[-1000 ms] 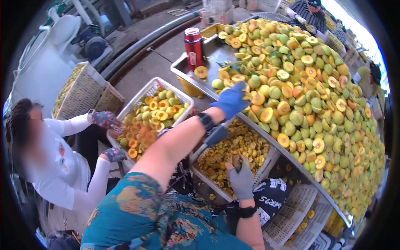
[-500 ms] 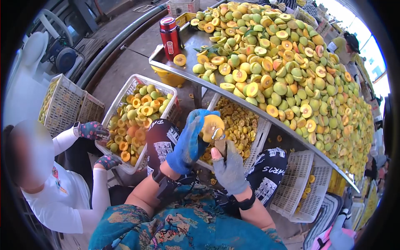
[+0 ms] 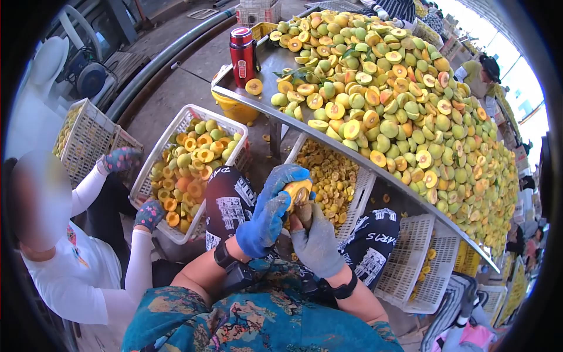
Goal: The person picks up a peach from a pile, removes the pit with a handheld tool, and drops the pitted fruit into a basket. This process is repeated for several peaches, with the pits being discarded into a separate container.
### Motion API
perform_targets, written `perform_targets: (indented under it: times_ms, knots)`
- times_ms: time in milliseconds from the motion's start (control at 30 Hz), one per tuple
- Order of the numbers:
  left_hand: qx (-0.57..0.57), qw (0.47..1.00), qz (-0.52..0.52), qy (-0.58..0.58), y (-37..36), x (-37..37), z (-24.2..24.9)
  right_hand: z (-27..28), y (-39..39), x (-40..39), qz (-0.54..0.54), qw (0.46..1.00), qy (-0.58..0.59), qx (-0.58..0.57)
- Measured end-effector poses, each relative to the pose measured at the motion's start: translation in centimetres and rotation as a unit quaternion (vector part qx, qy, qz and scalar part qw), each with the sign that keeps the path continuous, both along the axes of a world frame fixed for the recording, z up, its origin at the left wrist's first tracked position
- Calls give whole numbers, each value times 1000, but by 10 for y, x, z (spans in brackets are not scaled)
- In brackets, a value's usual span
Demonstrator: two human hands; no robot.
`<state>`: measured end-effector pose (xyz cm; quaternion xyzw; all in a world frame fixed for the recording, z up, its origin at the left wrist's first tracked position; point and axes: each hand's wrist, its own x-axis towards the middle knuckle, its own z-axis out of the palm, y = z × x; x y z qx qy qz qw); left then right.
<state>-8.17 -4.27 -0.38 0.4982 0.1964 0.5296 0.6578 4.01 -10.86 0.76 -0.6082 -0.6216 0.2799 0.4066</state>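
My left hand [image 3: 267, 212], in a blue glove, grips a yellow peach half [image 3: 299, 191] with its cut face turned toward my right hand. In a worn grey glove, my right hand [image 3: 319, 242] is closed round the brown handle of a pitting tool [image 3: 303, 213]. The tool's end meets the fruit; its metal tip is hidden now. Below my hands, between my knees, a white crate [image 3: 365, 196] holds small yellow-brown pits and scraps. Piled on the metal table [image 3: 274, 108] ahead are many cut peach halves [image 3: 387, 127].
A red thermos [image 3: 243, 58] stands on the table's left corner, above a yellow bucket [image 3: 234, 110]. On my left, a crate [image 3: 193, 233] holds hollowed halves, with a co-worker's gloved hands [image 3: 149, 213] beside it. White crates [image 3: 404, 264] lie to my right.
The peach half has tilted in my left hand, and my right hand has dropped slightly, hiding the metal tip. The co-worker's far hand has risen from beside the crate.
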Motion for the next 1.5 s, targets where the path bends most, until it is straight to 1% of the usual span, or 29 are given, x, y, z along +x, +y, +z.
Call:
perform_targets:
  times_ms: [33,100,167,200,267,400,500,567,700,767,800,833,867,900,967,1000,1067,1100,1167,1200,1233,1267,1300,1333,1367,1400,1433,1467,1500]
  knots:
    - [1,1000,1,0,-1,1,-1,1,0,1,3,1000,0,-21]
    - [-49,999,-8,-18,-5,4,-5,4,0,3,7,999,1,-41]
    - [-60,998,4,-17,-7,6,-4,8,1,9,35,996,0,-84]
    - [-68,997,2,-21,-7,8,-4,9,1,10,36,996,-1,-83]
    - [-81,996,12,-19,-8,10,0,7,1,11,38,994,35,-92]
    - [-94,995,26,-10,-9,15,-2,2,0,15,33,994,27,-103]
    - [-96,995,13,16,-5,13,-2,0,0,18,47,992,37,-115]
    - [-120,993,1,14,-3,14,0,-4,0,20,59,988,76,-121]
    - [-111,994,22,6,1,18,-13,-6,3,24,82,986,77,-124]
    - [-74,995,41,53,1,20,-18,-15,2,22,45,989,23,-137]
    - [-76,995,38,54,0,20,-18,-22,1,21,43,989,25,-139]
    - [-88,994,35,59,2,20,-18,-32,1,20,41,993,40,-99]
    - [-103,992,31,65,3,20,-18,-30,1,18,39,996,55,-60]
    - [-107,992,28,66,2,18,-17,-25,-1,19,37,996,57,-64]
    - [-106,993,-31,51,10,12,-13,-7,1,26,132,954,192,-191]
    - [-106,992,-31,52,12,11,-12,-5,2,32,132,953,192,-191]
    - [-90,986,-137,-42,17,8,-11,-3,5,44,193,919,175,-297]
    - [-92,986,-135,-43,23,7,-12,1,8,45,194,918,175,-298]
    - [-7,975,-220,23,39,4,-21,6,10,47,201,926,70,-312]
    - [31,965,-258,43,48,4,-23,6,9,45,202,925,70,-313]
    - [32,965,-258,43,50,5,-25,5,9,42,190,936,70,-286]
    - [30,959,-271,72,51,5,-26,4,7,40,176,947,72,-261]
    - [28,953,-285,101,53,6,-27,-7,6,43,176,946,72,-262]
    - [6,951,-294,92,54,5,-28,-25,5,46,194,918,170,-300]
    - [2,952,-293,93,55,6,-33,-31,5,46,210,878,267,-337]
    - [7,953,-296,68,57,6,-38,-33,5,47,211,877,269,-339]
    - [13,953,-300,43,58,7,-40,-34,5,49,202,860,306,-356]
    - [12,953,-300,45,57,9,-41,-33,7,49,192,841,344,-370]
    - [-55,954,-295,18,53,12,-41,-33,9,50,193,840,345,-370]
